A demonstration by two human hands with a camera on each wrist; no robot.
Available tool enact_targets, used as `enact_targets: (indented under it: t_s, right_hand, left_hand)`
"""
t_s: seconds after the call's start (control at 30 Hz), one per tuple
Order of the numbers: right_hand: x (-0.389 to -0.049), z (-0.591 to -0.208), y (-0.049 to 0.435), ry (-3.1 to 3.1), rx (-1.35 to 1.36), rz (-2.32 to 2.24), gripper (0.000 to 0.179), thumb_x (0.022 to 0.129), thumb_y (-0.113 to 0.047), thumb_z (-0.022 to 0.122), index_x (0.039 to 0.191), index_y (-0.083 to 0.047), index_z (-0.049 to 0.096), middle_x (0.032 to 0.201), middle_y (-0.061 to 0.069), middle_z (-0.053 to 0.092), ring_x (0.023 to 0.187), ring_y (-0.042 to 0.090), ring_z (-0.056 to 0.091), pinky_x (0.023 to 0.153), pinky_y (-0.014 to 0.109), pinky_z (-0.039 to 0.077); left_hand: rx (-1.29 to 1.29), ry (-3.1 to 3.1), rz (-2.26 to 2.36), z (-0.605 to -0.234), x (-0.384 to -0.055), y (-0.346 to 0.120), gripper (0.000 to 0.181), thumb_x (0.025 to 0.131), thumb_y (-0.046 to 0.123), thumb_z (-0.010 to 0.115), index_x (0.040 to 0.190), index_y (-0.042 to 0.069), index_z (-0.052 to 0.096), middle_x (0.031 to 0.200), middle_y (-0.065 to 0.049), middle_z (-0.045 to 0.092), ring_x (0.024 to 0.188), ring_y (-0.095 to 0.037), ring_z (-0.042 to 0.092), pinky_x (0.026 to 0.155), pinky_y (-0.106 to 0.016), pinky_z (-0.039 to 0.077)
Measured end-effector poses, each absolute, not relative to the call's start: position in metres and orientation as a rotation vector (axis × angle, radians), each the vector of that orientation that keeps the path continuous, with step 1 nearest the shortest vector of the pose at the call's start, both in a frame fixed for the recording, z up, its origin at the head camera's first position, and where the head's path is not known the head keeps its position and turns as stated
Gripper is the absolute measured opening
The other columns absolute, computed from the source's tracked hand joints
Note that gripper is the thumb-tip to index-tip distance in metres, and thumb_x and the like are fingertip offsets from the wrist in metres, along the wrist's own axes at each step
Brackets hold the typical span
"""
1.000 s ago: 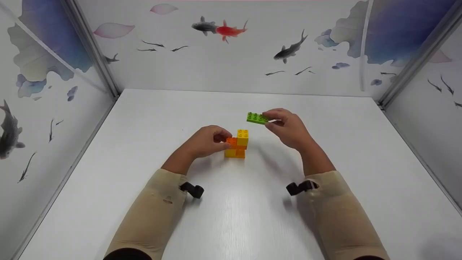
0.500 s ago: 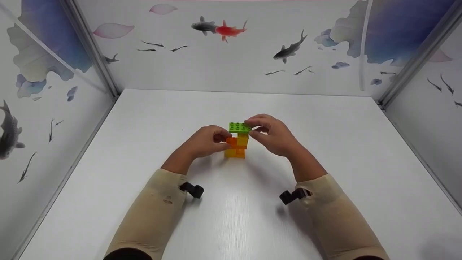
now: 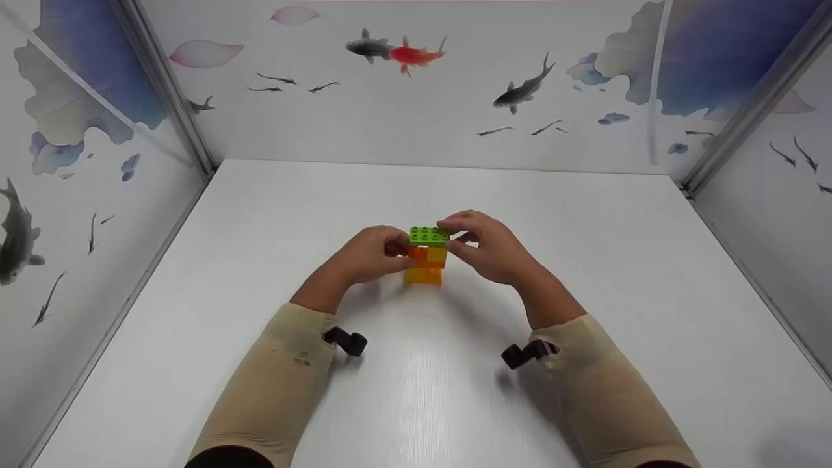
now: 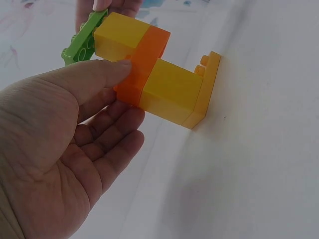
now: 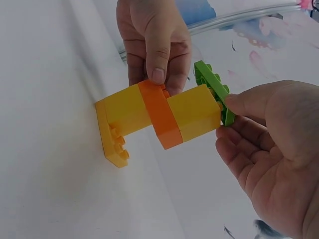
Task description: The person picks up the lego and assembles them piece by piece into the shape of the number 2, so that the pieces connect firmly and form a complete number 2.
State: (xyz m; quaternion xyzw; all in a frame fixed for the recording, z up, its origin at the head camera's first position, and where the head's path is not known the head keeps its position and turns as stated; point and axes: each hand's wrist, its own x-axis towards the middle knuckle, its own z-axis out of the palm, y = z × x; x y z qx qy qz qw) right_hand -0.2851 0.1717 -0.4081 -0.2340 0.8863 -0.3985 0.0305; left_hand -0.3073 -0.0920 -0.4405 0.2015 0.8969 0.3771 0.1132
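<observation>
A small tower of toy building bricks stands on the white table (image 3: 416, 364). Its base is a flat amber brick (image 4: 205, 94), with a lower yellow brick (image 4: 172, 92) at one end. Over that lies a flat orange brick (image 5: 160, 117), bearing an upper yellow brick (image 5: 194, 114) on its right side. My left hand (image 3: 367, 257) pinches the orange brick between thumb and fingers, steadying the tower from the left. My right hand (image 3: 491, 250) pinches a flat green brick (image 3: 429, 236) by its right end. The green brick sits slightly tilted against the upper yellow brick's studs and overhangs to the left.
White walls (image 3: 416, 123) printed with fish and leaves enclose the table at the back and both sides. Each sleeved wrist carries a black camera mount, such as the left mount (image 3: 346, 341) close over the tabletop.
The right hand has carried the green brick left and down from beside the tower onto its top. The left hand has kept its grip in place.
</observation>
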Motion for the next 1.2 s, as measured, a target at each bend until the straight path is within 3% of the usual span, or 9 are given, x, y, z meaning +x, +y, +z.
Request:
enact_targets:
  t_s: [0.37,1.2]
  right_hand:
    - [-0.2854,-0.4088,0.1668,2.764,-0.665,-1.169,0.033,0.106,-0.025,0.067,0.139,-0.023,0.072,0.139,-0.004,0.065,0.123,0.021,0.066,0.111,0.042,0.057]
    - [-0.2849,-0.4134,0.1675,2.806,-0.711,-1.173,0.034,0.104,-0.021,0.069,0.138,-0.020,0.072,0.135,-0.002,0.066,0.124,0.023,0.067,0.112,0.045,0.056]
  left_hand:
    - [0.535,2.601,1.130,-0.4415,-0.3078,-0.0925,0.037,0.099,0.031,0.079,0.131,0.015,0.072,0.126,0.000,0.071,0.117,-0.022,0.067,0.113,-0.041,0.055]
    - [0.554,2.599,1.140,-0.4444,-0.3076,-0.0922,0.028,0.098,0.031,0.080,0.123,0.019,0.075,0.118,0.001,0.071,0.109,-0.023,0.064,0.104,-0.039,0.057]
